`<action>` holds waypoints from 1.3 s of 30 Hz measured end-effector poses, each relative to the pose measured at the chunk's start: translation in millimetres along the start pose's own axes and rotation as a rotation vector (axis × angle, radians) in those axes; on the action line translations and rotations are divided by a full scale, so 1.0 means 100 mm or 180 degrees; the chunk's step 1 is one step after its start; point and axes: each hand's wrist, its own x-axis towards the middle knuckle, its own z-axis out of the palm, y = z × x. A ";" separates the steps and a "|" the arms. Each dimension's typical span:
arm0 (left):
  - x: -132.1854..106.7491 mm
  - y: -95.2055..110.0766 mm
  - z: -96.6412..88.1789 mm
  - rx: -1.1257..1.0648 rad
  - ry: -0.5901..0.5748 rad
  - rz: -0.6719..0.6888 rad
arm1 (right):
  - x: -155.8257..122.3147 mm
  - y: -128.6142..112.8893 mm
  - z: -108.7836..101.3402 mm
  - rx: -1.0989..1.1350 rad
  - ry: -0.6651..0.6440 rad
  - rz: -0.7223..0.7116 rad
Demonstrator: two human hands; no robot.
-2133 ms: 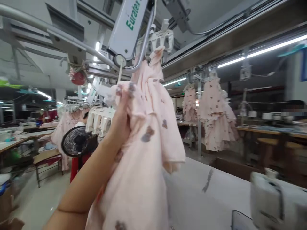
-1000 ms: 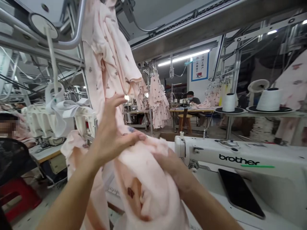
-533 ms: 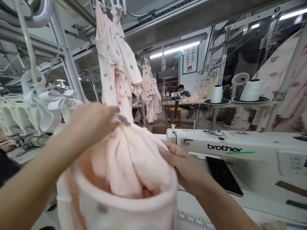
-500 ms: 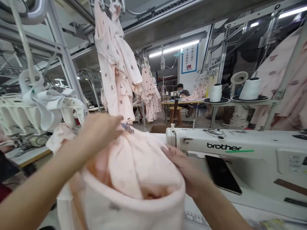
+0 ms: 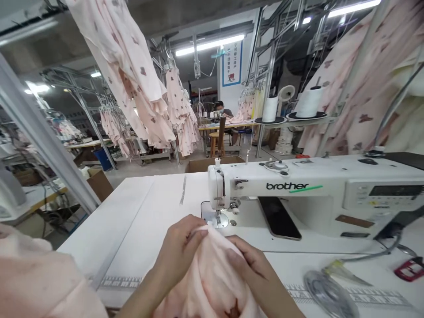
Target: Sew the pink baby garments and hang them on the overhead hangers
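Pale pink printed fabric (image 5: pixel 212 278) is bunched between my hands, just in front of the white sewing machine (image 5: pixel 281 181). My left hand (image 5: pixel 182 243) pinches its upper edge, thumb and fingers closed on the cloth. On the right side of the same piece, my right hand (image 5: pixel 248 260) grips a fold, its fingers curled round. The top of the fabric reaches close to the needle area (image 5: pixel 218 218); whether it touches the needle plate I cannot tell. More pink cloth (image 5: pixel 46 274) lies blurred at the lower left.
A black phone (image 5: pixel 280 218) lies under the machine arm. Measuring tape markings (image 5: pixel 122 282) run along the white table (image 5: pixel 132 234). A clear round object (image 5: pixel 327 293) and a red-and-black item (image 5: pixel 409 268) sit at right. Pink garments (image 5: pixel 132 66) hang overhead; a person (image 5: pixel 221 108) sits far back.
Both hands have come down and closer together with the fabric, now before the machine's needle area. The view has swung rightward, and the white straps at left are gone from sight.
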 end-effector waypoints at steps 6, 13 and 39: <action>0.03 -0.06 0.05 0.0476 0.0014 0.0418 | 0.25 -0.17 -0.07 -0.1297 0.0063 -0.0624; 0.01 -0.16 0.07 0.0709 -0.0117 0.0674 | 0.44 -0.15 -0.05 -0.0405 -0.0168 0.0445; -0.02 -0.24 0.28 -0.0689 0.0169 -0.0645 | 0.13 0.11 0.20 -0.0227 0.0351 0.0409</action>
